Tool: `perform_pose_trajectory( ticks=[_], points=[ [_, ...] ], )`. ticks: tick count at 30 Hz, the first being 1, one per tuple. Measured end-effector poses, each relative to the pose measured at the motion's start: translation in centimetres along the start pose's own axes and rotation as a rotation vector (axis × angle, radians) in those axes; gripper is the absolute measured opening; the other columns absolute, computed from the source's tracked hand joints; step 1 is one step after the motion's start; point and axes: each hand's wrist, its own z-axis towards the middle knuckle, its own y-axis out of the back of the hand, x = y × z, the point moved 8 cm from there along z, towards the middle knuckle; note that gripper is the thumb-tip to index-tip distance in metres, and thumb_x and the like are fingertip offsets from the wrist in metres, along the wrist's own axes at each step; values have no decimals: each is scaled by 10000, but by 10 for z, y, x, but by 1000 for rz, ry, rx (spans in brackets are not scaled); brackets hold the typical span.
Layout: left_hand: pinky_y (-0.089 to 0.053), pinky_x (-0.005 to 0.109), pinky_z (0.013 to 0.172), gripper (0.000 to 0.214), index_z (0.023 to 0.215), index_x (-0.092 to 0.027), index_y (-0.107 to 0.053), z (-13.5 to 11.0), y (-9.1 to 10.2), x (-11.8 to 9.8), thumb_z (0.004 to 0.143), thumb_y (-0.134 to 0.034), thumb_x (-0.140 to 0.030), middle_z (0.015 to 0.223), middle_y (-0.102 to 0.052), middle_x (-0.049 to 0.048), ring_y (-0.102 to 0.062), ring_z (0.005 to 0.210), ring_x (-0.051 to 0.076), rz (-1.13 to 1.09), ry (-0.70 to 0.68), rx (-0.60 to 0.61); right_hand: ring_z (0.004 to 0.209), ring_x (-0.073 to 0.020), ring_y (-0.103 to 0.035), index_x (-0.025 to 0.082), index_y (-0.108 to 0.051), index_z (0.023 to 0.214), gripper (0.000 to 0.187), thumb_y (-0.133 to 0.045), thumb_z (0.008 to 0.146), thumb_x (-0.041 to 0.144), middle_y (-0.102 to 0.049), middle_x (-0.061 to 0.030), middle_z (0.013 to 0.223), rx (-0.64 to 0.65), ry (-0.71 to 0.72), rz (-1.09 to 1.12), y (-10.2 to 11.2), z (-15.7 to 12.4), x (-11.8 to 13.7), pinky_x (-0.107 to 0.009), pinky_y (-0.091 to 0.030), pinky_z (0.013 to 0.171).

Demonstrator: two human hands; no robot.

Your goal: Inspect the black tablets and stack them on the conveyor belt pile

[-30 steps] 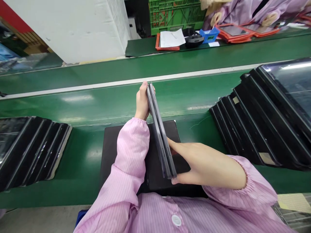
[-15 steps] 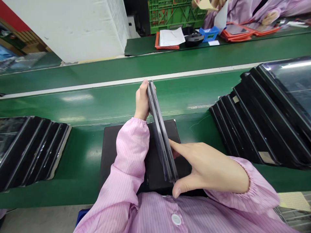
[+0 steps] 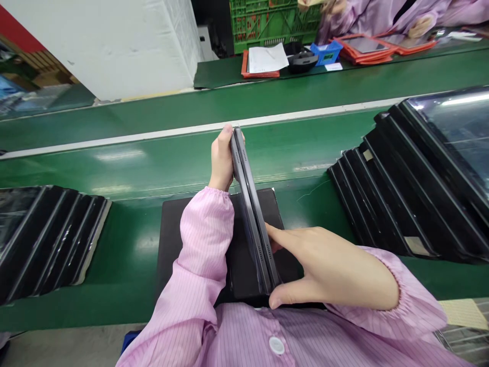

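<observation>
Two thin grey tablets (image 3: 254, 214) stand face to face on edge, their narrow sides with small speaker holes turned up toward me. My left hand (image 3: 221, 159) is closed round their far end, thumb on top. At the near end my right hand (image 3: 324, 265) holds them, its thumb at the near corner and its fingers against the right-hand face, partly hidden. Beneath the tablets lies a flat black pad or case (image 3: 178, 239) on the green bench.
On the right leans a fanned stack of black tablet-like devices (image 3: 412, 193); a similar stack (image 3: 53, 239) lies on the left. Across the green bench (image 3: 133, 255) are red folders (image 3: 362, 48), a blue tray (image 3: 327, 52), papers (image 3: 267, 58), a green crate (image 3: 275, 25) and a co-worker's sleeves (image 3: 367, 18).
The right thumb has shifted slightly to the left, against the tablets' near corner. The left hand and the tablets have barely moved. Across the bench, the co-worker's pale sheet has left the view.
</observation>
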Motion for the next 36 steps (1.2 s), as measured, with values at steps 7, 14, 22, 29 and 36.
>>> perform_pose_trajectory(
  ticks=[7,14,22,29,36],
  points=[
    [-436,277,575,610,712,-205,-561,-3,-1,-1,915,-353,-742,619,-426,14,-581,647,173,-25,25,-12,901,-333,-731,97,-400,1508,1049,-785,711,660,-751,-134,1046,-13,15,-40,-2,-3,-1,-391,-571,718],
    [-433,277,570,604,700,-205,-559,-4,-3,-4,916,-365,-735,618,-425,14,-581,646,173,-23,10,-9,870,-335,-733,106,-424,1494,1034,-787,703,664,-751,-132,1018,-18,16,-58,-2,-5,1,-390,-566,693],
    [-429,273,553,555,684,-210,-569,-4,-2,-4,948,-391,-665,603,-444,8,-550,583,150,-41,24,-22,883,-336,-730,103,-429,1492,1031,-782,706,669,-749,-138,1033,-11,9,-51,-3,-4,1,-394,-565,705],
    [-405,253,498,604,651,-213,-580,-2,-4,-8,925,-379,-712,574,-445,3,-492,536,127,15,-49,28,903,-332,-729,106,-428,1485,997,-786,723,640,-744,-144,1073,-13,20,-46,-3,-6,2,-386,-559,710],
    [-442,255,508,573,675,-213,-573,-6,-6,-11,919,-414,-705,580,-469,0,-570,572,143,-2,-22,10,907,-313,-726,173,-530,1351,797,-817,716,560,-744,-93,1050,-64,38,-3,1,-8,3,-371,-542,716]
  ],
)
